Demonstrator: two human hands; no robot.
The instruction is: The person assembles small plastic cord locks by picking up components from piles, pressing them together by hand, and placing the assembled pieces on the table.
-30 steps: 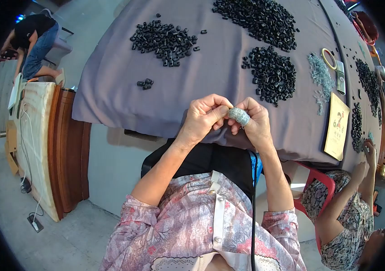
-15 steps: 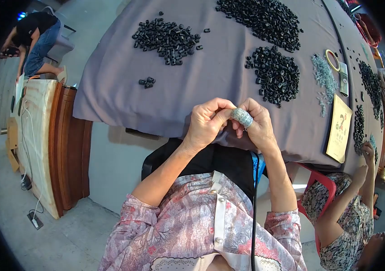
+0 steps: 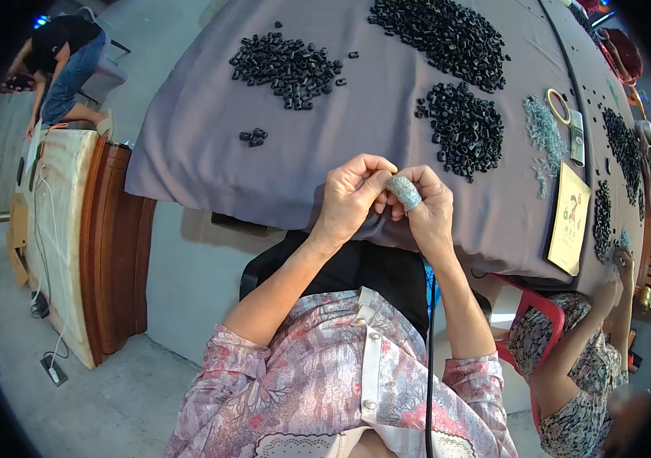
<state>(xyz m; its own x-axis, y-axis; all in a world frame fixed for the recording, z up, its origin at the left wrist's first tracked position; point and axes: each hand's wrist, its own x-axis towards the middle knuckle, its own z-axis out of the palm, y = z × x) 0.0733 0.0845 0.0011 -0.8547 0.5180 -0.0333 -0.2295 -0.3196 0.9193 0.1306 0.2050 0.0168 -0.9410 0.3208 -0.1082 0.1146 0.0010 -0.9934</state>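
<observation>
My left hand (image 3: 354,197) is closed in a pinch near the cloth's front edge; what lies between its fingertips is too small to make out. Beside it, almost touching, my right hand (image 3: 428,208) has its fingers bent together. A grey, glittery curved band (image 3: 404,192) wraps round a finger of my right hand. Beyond the hands, black bead-like pieces (image 3: 464,130) lie in a heap on the grey cloth (image 3: 341,130), with another heap (image 3: 287,70) at the left and a few loose pieces (image 3: 253,137) nearer.
Clear small pieces (image 3: 544,141), a tape roll (image 3: 558,106) and a yellow booklet (image 3: 569,218) lie at the right. A person (image 3: 570,374) sits by a red chair (image 3: 543,305). Another person (image 3: 66,65) bends behind a wooden-sided table (image 3: 66,153) at the left.
Both hands stay together with small finger shifts, and the banded finger has tilted slightly. The view has shifted a little. The seated person's hands at the right have moved slightly.
</observation>
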